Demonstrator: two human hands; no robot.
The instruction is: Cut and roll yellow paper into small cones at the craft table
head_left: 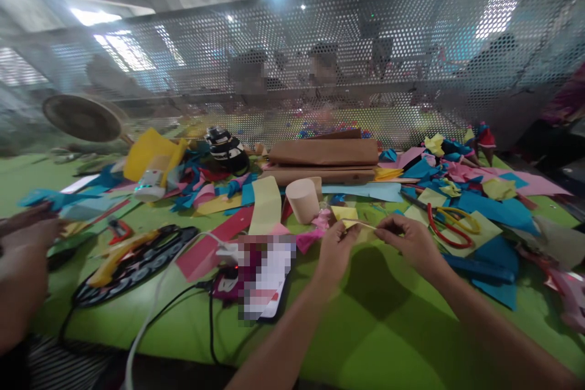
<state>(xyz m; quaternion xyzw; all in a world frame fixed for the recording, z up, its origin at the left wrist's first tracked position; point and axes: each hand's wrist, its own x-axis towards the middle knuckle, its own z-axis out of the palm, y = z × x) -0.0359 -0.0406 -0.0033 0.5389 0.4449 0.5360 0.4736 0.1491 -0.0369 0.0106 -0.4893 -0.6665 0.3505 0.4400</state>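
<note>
Both hands are over the green table (pixel 329 353), a short way apart. My left hand (pixel 337 247) pinches one end of a thin, pale yellow strip of paper (pixel 364 223), and my right hand (pixel 409 241) pinches the other end. The strip runs nearly level between my fingertips. Just beyond my left hand lie a yellow paper piece (pixel 343 212) and a crumpled pink paper (pixel 313 237). An upright cream paper roll (pixel 302 202) stands behind them. To the right of my right hand are red-handled scissors (pixel 445 237).
Another person's hand (pixel 25 250) is at the far left. A phone (pixel 276 274), a white cable (pixel 155 304), an oval black tray (pixel 178 250) and a yellow glue gun (pixel 121 256) lie on the left. Brown paper (pixel 322 153) is behind; coloured paper scraps (pixel 496 210) pile up rightward.
</note>
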